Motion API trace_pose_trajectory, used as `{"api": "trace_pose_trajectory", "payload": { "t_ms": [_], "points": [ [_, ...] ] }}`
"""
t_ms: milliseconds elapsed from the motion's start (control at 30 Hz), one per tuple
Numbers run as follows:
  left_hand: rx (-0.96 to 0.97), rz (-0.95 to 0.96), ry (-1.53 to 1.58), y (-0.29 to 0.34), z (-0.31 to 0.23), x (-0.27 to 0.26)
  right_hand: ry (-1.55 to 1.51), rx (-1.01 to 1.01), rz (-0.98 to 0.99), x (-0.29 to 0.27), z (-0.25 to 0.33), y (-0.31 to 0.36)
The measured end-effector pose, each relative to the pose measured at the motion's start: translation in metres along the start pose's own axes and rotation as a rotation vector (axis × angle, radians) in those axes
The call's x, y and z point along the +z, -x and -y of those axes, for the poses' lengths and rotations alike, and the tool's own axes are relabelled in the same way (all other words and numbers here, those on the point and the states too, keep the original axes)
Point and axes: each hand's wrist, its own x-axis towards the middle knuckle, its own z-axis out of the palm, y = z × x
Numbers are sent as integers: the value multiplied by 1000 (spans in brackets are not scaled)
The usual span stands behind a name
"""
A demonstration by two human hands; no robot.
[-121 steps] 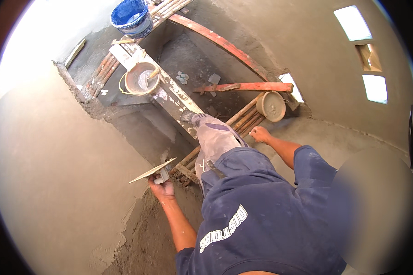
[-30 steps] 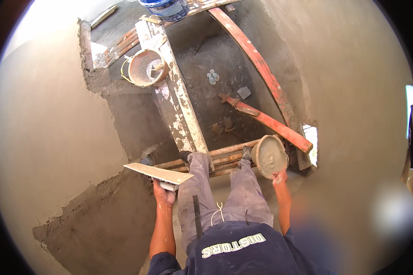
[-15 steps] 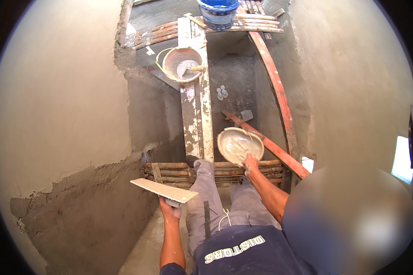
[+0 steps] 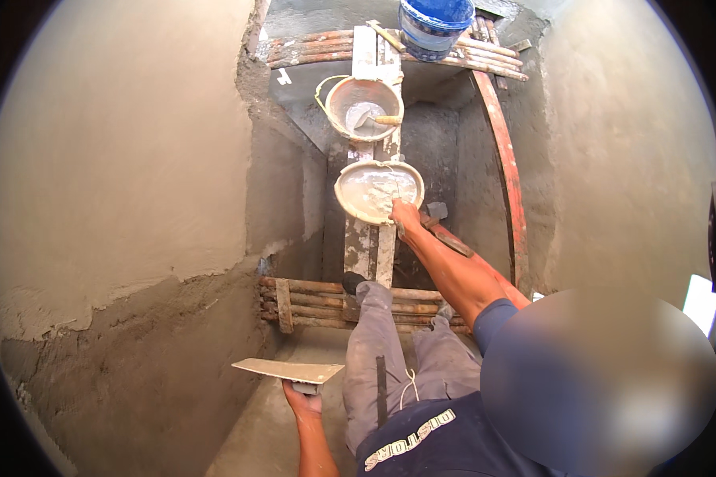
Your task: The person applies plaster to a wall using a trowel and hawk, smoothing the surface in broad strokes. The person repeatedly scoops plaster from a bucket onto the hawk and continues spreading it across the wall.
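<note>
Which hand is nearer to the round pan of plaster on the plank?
The right hand: it grips the near rim of the plaster pan. The left hand is far below it, holding a flat board by the wall.

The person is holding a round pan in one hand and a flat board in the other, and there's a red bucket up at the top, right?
Nearly. The head view shows the bucket at the top is blue, not red. The right hand does hold the round pan, and the left hand the flat board.
</note>
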Motion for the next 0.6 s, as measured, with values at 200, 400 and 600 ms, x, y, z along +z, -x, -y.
{"api": "trace_pose_trajectory", "payload": {
  "t_ms": [200,400,600],
  "points": [
    [0,-1,77,-5,-19,-2,19,-13,21,40,34,15],
    [-58,95,36,-24,-45,29,-104,105,130,27,-4,1],
    [-95,132,-41,-51,-55,50,-189,174,109,25,7,-12]
  ]
}}
